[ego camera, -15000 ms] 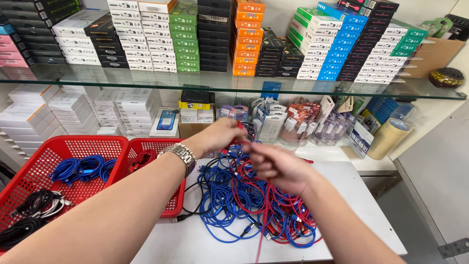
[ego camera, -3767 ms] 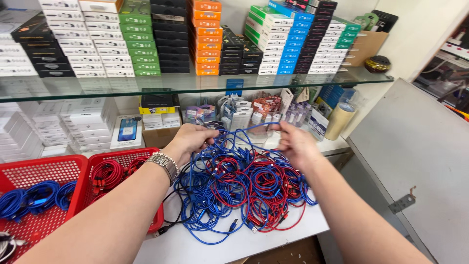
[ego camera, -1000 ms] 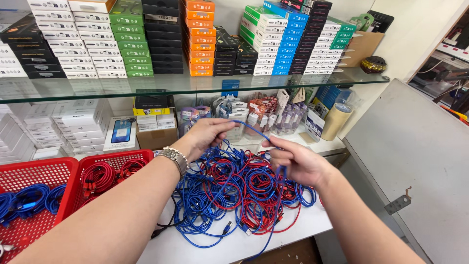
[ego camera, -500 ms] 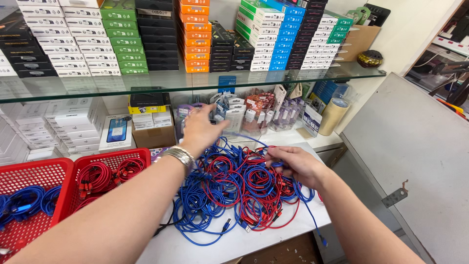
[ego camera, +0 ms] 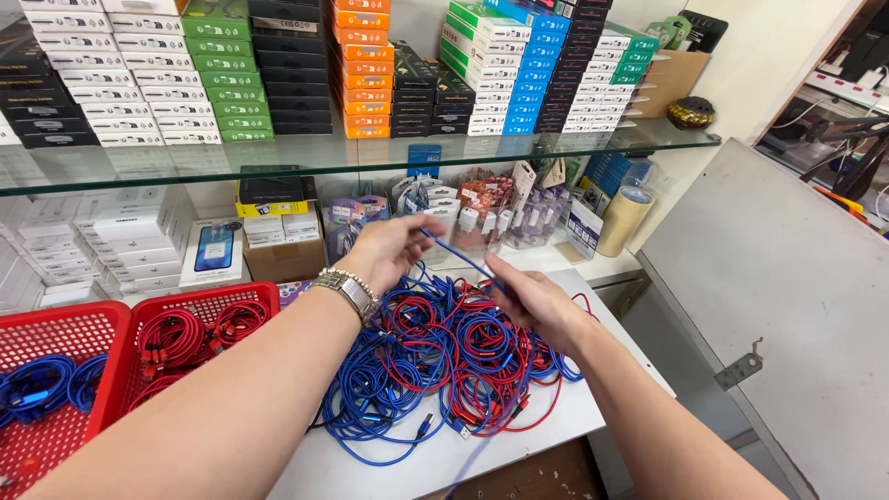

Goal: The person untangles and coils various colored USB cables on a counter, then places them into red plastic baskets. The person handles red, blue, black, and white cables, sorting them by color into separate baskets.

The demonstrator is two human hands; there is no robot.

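Head view, the only one I have. I see the left hand (ego camera: pixel 394 248) raised above the table (ego camera: pixel 519 440), fingers pinched on one end of a blue cable (ego camera: pixel 456 256); a metal wristwatch (ego camera: pixel 347 290) sits on that wrist. The right hand (ego camera: pixel 532 298) is lower and to the right, closed on the same blue cable, so the strand runs taut and slanting between the two hands, which are apart. Directly beneath lies a tangled heap of blue and red cables (ego camera: pixel 435 361), spread over most of the white table top and touching its front edge. Left of the heap, a red basket (ego camera: pixel 208 306) holds coiled red cables; beside it a second red basket (ego camera: pixel 56 324) holds blue ones. Above the table a glass shelf (ego camera: pixel 370 157) carries stacked small boxes in white, black, green, orange and blue. Under the shelf, against the wall, stand more white boxes, a cardboard box (ego camera: pixel 282 255) and hanging packets. A roll of tape (ego camera: pixel 623 220) stands at the right end. Further right, a grey panel (ego camera: pixel 787 306) with a metal bracket fills that side of the room.
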